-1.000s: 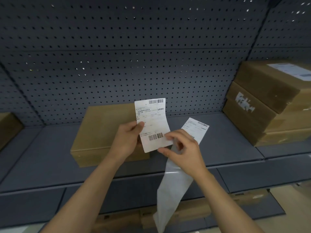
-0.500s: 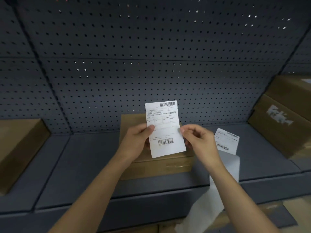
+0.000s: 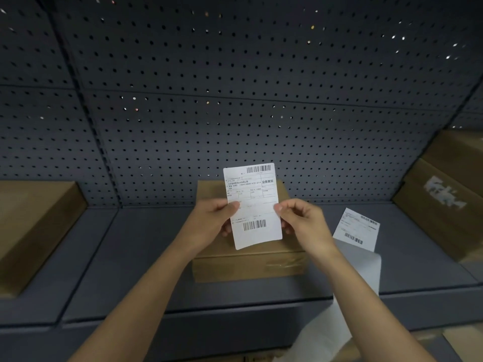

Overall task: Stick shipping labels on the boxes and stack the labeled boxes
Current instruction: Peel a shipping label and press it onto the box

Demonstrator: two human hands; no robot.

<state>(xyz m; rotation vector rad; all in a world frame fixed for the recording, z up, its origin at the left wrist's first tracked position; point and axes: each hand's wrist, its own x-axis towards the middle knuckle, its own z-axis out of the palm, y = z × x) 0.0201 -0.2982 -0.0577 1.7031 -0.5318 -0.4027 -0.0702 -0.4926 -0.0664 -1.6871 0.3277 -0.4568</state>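
Note:
A white shipping label (image 3: 254, 202) with two barcodes is held upright above a brown cardboard box (image 3: 251, 265) that lies on the grey shelf (image 3: 146, 257). My left hand (image 3: 211, 223) pinches the label's left edge and my right hand (image 3: 300, 220) pinches its right edge. To the right, a strip of label backing (image 3: 363, 267) with another label (image 3: 356, 228) on it lies on the shelf and hangs over its front edge.
A stack of brown boxes (image 3: 449, 199) stands at the right, the lower one with a torn white patch. Another brown box (image 3: 31, 226) lies at the left. A dark perforated back panel (image 3: 235, 100) rises behind the shelf.
My right hand let go of the backing strip, which now rests on the shelf, and took the label's right edge. My view turned left, centring the middle box.

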